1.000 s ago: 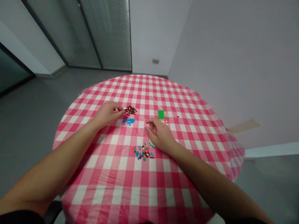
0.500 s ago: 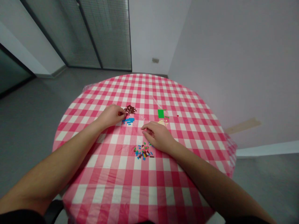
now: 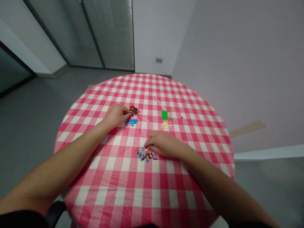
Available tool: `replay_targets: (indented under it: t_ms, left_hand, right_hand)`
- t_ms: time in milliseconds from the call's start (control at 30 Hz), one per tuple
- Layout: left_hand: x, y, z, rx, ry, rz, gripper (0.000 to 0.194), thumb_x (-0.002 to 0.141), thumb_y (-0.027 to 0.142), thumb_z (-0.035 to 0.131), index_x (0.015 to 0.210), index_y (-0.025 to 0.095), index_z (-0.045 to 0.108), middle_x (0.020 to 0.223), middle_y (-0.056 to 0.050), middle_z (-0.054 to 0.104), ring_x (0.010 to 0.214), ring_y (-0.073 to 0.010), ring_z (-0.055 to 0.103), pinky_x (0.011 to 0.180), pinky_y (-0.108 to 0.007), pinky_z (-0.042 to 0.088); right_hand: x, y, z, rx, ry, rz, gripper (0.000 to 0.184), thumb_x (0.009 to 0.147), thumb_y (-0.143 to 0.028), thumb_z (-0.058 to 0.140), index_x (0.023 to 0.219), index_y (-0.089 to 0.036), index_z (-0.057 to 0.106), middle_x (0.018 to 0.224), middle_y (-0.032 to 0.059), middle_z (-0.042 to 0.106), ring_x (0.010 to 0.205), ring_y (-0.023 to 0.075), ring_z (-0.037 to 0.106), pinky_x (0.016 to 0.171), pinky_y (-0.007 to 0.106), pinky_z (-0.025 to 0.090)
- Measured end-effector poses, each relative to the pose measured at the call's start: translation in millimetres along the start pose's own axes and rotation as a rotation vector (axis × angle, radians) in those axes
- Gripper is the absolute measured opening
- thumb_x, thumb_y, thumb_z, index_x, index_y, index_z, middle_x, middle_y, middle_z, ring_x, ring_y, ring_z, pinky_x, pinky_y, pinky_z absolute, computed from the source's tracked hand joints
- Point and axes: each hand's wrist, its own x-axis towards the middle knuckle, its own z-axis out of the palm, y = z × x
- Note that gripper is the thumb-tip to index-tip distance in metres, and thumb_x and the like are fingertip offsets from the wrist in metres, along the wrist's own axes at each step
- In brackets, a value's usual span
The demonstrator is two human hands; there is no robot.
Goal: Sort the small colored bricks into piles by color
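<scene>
My left hand [image 3: 117, 114] is at the left edge of a pile of small brown building bricks [image 3: 135, 110], thumb and fingers pinched together. What sits between those fingertips is too small to make out. Just below it lies a group of blue bricks [image 3: 132, 122]. My right hand [image 3: 163, 144] reaches down to the top edge of a mixed pile of blue, brown, green, white and yellow bricks [image 3: 146, 155]. Its fingertips are close together there, and anything in them is hidden.
A green plate [image 3: 164, 115] with thin green pieces lies right of centre, above a cluster of cream pieces [image 3: 165, 126]. Tiny white bits [image 3: 146, 119] lie mid-table, and one red piece [image 3: 182, 117] is further right. A checked cloth [image 3: 114, 190] covers the round table.
My right hand has come down toward me, from beside the cream pieces to the mixed pile. My left hand has shifted slightly right, staying pinched by the brown pile.
</scene>
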Motion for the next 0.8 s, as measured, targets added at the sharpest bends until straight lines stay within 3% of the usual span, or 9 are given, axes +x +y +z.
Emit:
replay_targets:
  t_ms: [400, 533, 667, 800]
  left_hand:
    - [-13.0, 23.1, -5.0, -0.077, 0.107, 0.077, 0.022, 0.088, 0.034, 0.062, 0.080, 0.019, 0.077, 0.076, -0.007, 0.072, 0.074, -0.0221, 0.061, 0.068, -0.035, 0.045]
    - [-13.9, 24.9, -2.8, -0.073, 0.097, 0.093, 0.021, 0.088, 0.035, 0.064, 0.079, 0.020, 0.077, 0.075, -0.007, 0.072, 0.073, -0.0219, 0.061, 0.069, -0.036, 0.046]
    - [-13.5, 22.6, -0.7, -0.081, 0.105, 0.124, 0.021, 0.088, 0.035, 0.065, 0.078, 0.021, 0.076, 0.075, -0.007, 0.073, 0.072, -0.0219, 0.062, 0.069, -0.038, 0.046]
    - [-15.6, 25.9, -2.5, -0.131, 0.087, 0.172, 0.020, 0.089, 0.033, 0.064, 0.079, 0.021, 0.075, 0.076, -0.006, 0.073, 0.075, -0.0215, 0.063, 0.072, -0.038, 0.048]
  right_hand:
    - [3.6, -6.6, 4.3, -0.074, -0.006, 0.006, 0.020, 0.094, -0.015, 0.059, 0.095, -0.020, 0.078, 0.092, 0.0063, 0.070, 0.082, 0.0175, 0.062, 0.067, 0.029, 0.043]
    - [2.7, -8.2, 3.7, -0.048, -0.026, -0.031, 0.021, 0.096, -0.016, 0.059, 0.103, -0.022, 0.078, 0.092, 0.0048, 0.070, 0.081, 0.0156, 0.062, 0.066, 0.027, 0.041]
    - [3.1, -8.3, 5.4, -0.039, -0.024, -0.051, 0.020, 0.093, -0.014, 0.060, 0.096, -0.022, 0.078, 0.089, 0.0040, 0.070, 0.081, 0.0155, 0.061, 0.067, 0.027, 0.041]
    - [6.1, -6.1, 7.2, -0.002, 0.087, -0.003, 0.019, 0.096, -0.015, 0.058, 0.095, -0.019, 0.076, 0.092, 0.0067, 0.071, 0.086, 0.0172, 0.062, 0.074, 0.029, 0.046]
